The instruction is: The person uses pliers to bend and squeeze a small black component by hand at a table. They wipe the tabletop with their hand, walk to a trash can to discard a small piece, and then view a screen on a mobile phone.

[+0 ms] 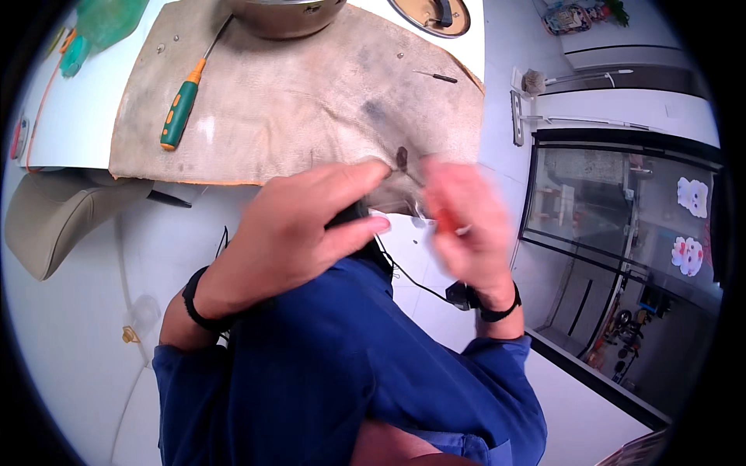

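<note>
My left hand [291, 221] is curled at the table's front edge, around a black object [351, 215] mostly hidden by the fingers and palm. Close to its right, my right hand [470, 221] is smeared by motion. Its fingers are closed on an orange-red handle [447, 221]; what the handle belongs to is too blurred to tell. Both hands are over the near edge of a stained beige cloth [264, 116]. On that cloth, at the left, lies a screwdriver [183, 109] with a green and orange handle.
A metal pot [284, 19] stands at the far edge, with a round lid [435, 14] to its right. A thin dark tool [444, 78] and small metal pieces lie on the cloth. Left of the table is a beige padded seat [66, 221]; a black cable [420, 286] hangs below.
</note>
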Action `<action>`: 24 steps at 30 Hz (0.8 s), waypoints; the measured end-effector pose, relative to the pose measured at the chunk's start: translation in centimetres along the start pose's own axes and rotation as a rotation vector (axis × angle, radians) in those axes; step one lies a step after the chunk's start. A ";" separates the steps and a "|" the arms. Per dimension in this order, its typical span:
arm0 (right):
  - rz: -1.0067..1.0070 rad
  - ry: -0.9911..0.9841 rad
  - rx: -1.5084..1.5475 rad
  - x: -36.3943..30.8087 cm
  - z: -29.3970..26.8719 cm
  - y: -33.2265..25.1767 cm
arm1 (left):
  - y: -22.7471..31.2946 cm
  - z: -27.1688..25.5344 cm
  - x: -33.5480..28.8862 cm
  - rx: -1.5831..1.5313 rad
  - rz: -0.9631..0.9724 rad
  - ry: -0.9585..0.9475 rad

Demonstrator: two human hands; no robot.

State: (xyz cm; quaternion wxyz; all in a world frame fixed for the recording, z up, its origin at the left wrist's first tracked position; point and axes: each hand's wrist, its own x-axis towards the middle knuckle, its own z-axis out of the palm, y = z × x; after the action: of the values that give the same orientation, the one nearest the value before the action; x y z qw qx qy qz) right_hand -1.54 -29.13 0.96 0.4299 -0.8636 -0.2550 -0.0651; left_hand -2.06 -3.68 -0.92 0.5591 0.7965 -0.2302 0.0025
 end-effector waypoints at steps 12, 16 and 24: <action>-0.119 -0.022 -0.169 0.8 -1.4 1.5 | -2.4 0.3 -0.7 -0.012 -0.073 0.025; -0.101 -0.057 -0.129 0.1 -0.5 2.1 | -0.1 -0.2 0.0 -0.005 -0.178 -0.083; -0.033 -0.149 -0.075 -0.6 -0.2 1.7 | -1.1 -0.5 0.5 -0.047 -0.219 -0.105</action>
State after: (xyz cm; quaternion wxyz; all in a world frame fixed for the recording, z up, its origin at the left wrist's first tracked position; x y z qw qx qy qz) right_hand -1.16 -30.33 -0.30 0.3760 -0.8773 -0.2977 -0.0171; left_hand -1.06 -3.10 -1.60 0.5618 0.8026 -0.1706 -0.1055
